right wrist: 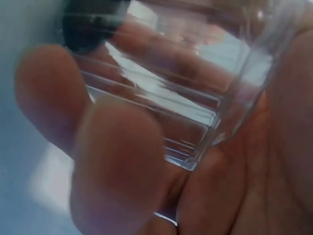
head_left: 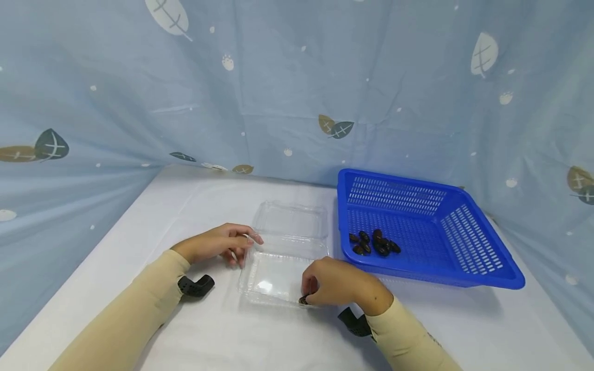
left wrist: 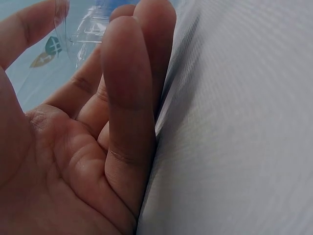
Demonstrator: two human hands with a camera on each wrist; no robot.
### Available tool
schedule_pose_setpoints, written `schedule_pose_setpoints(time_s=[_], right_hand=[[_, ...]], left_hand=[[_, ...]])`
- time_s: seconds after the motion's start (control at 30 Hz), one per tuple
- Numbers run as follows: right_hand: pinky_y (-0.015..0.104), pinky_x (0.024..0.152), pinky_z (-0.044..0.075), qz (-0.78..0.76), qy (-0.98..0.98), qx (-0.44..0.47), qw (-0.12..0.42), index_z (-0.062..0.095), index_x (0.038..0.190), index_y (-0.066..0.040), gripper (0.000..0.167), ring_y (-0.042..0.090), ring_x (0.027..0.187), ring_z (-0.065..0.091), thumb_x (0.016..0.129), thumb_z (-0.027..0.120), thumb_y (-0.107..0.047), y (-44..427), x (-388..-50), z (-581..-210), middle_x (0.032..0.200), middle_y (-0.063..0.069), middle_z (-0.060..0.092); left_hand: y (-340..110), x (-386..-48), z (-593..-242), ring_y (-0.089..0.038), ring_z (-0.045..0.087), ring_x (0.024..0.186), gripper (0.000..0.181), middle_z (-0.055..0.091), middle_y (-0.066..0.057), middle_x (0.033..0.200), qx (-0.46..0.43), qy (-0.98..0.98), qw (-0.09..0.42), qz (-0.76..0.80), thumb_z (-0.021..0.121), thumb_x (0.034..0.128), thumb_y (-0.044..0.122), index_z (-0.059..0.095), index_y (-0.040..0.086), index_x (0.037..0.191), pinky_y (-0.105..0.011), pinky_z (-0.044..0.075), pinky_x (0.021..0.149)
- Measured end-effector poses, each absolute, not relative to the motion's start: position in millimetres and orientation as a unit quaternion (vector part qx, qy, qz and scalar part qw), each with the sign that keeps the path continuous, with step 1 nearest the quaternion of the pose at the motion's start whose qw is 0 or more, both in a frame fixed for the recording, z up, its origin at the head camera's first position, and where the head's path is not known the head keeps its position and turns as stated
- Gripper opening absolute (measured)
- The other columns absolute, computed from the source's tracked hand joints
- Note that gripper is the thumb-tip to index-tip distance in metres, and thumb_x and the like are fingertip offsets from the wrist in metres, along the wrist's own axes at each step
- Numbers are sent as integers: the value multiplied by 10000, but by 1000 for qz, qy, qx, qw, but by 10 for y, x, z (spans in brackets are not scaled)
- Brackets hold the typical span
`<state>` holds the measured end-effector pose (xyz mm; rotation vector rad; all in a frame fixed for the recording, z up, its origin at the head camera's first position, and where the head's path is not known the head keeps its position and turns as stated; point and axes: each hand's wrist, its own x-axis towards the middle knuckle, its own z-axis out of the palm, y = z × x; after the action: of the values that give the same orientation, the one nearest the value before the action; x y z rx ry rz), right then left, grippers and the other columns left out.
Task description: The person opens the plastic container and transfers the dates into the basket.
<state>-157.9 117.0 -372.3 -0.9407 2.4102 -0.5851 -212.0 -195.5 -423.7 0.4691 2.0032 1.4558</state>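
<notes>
A clear plastic clamshell box (head_left: 274, 265) lies opened out on the white table, its lid (head_left: 290, 219) folded back away from me. My left hand (head_left: 215, 245) is at the box's left side and pinches the rim near the hinge between thumb and forefinger; its other fingers rest beside the box. At the near right corner my right hand (head_left: 335, 282) reaches over the wall and pinches a dark brown date (head_left: 303, 299) low in the box. In the right wrist view the date (right wrist: 93, 24) is a blurred dark shape behind the clear plastic (right wrist: 205, 127).
Right of the box stands a blue slotted basket (head_left: 399, 179), its near left corner close to my right hand. Several dark dates (head_left: 381, 246) lie in its left part. A blue leaf-print curtain (head_left: 287, 93) hangs behind the white table (head_left: 209, 335).
</notes>
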Motion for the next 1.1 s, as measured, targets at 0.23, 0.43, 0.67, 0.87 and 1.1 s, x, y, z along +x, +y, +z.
schedule_pose_setpoints(time_s=[0.23, 0.43, 0.67, 0.87, 1.1], right_hand=[[185, 565, 469, -211, 876, -356, 246, 710, 764, -164, 90, -12, 592, 509, 786, 761, -94, 1190, -1551, -3687, 660, -130, 596], [179, 555, 450, -198, 881, -361, 234, 706, 747, -174, 90, -14, 584, 489, 785, 761, -114, 1188, -1561, -3695, 637, -141, 564], [211, 503, 505, -220, 880, -328, 262, 636, 878, -183, 84, 29, 537, 544, 931, 681, -136, 1204, -1507, -3672, 819, -87, 586], [232, 443, 506, -214, 893, -301, 255, 599, 1043, -190, 59, 79, 474, 572, 995, 624, -165, 1229, -1393, -3510, 985, -54, 624], [224, 653, 485, -178, 914, -332, 152, 624, 1012, -245, 73, 11, 722, 574, 971, 671, -208, 1245, -1275, -3285, 959, -145, 653]], left_hand=[[-1946, -2118, -4205, -194, 669, 751, 370, 661, -86, 818, 193, 761, 300, 542, 585, 1013, 343, 617, 118, 1305, -280, 553, 640], [-1952, -2116, -4200, -188, 661, 754, 373, 658, -81, 827, 199, 761, 296, 541, 574, 1019, 341, 620, 113, 1310, -285, 556, 645], [-1951, -2126, -4287, -173, 635, 755, 351, 643, -69, 820, 201, 768, 288, 536, 579, 1021, 328, 629, 125, 1303, -323, 578, 669], [-1969, -2116, -4309, -155, 608, 749, 346, 623, -63, 814, 200, 770, 285, 535, 576, 1022, 324, 626, 136, 1308, -332, 585, 674], [-1987, -2118, -4298, -150, 599, 747, 357, 606, -66, 829, 202, 772, 280, 534, 568, 1027, 333, 616, 124, 1313, -323, 583, 666]])
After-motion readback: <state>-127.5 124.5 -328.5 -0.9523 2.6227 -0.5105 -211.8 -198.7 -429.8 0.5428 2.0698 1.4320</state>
